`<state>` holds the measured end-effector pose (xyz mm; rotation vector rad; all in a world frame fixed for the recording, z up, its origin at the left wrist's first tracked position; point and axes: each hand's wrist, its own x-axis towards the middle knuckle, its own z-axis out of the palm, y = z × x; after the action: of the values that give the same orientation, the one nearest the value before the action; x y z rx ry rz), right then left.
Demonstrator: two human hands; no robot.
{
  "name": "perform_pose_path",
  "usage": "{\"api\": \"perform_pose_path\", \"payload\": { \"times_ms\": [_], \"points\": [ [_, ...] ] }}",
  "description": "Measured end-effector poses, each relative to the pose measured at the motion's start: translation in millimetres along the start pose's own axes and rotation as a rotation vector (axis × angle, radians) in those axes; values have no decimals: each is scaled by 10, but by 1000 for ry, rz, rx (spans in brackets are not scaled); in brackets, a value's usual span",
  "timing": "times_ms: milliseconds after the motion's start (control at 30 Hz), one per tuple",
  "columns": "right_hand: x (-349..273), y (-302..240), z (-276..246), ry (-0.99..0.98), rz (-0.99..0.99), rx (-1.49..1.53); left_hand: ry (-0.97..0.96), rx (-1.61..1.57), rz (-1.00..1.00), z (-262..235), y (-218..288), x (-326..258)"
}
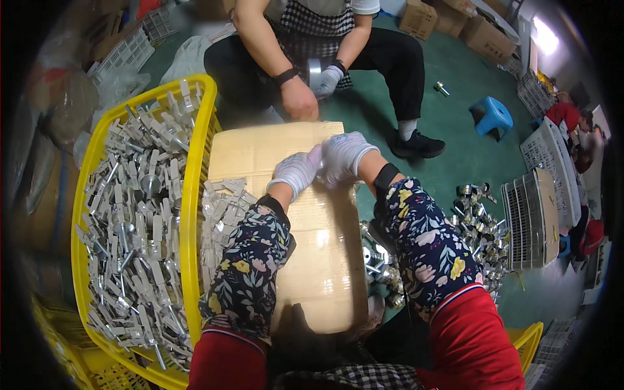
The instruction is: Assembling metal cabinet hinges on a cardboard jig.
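Over the far part of a cardboard surface (312, 260), my two hands meet in striped knit gloves. My left hand (296, 172) is closed, its fingertips touching the other glove. My right hand (344, 158) curls around something near those fingertips; whatever lies between them is hidden by the gloves. By my left forearm, a pile of pale grey plastic clip-like parts (224, 208) rests on the cardboard's left side. Left of it stands a yellow basket (190, 227) heaped with grey plastic pieces joined to metal rods and discs (140, 227).
Across from me sits a person in a checked apron (318, 39), one gloved hand near a round metal piece (314, 73). Shiny metal parts (478, 224) lie piled on the green floor to the right. Beyond are a blue stool (491, 117) and white crates (530, 221).
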<state>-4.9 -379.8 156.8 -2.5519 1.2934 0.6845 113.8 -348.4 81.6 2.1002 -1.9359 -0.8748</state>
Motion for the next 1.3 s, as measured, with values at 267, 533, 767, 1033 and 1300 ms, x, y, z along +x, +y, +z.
{"api": "perform_pose_path", "payload": {
  "times_ms": [267,533,767,1033,1300],
  "points": [
    [-479,129,443,-352,-112,422,-38,91,316,188,77,-1032],
    [-1691,472,781,157,-332,1339,-39,-187,530,-21,22,-2133],
    [-2244,-245,1402,193,-351,2230,-278,-776,259,-231,464,-3000],
    [-2821,-508,1453,74,-752,2189,-197,-845,330,-80,508,-3434],
    [-3142,-750,1329,396,-583,2156,-233,-1226,219,67,492,-3572]
  ]
}}
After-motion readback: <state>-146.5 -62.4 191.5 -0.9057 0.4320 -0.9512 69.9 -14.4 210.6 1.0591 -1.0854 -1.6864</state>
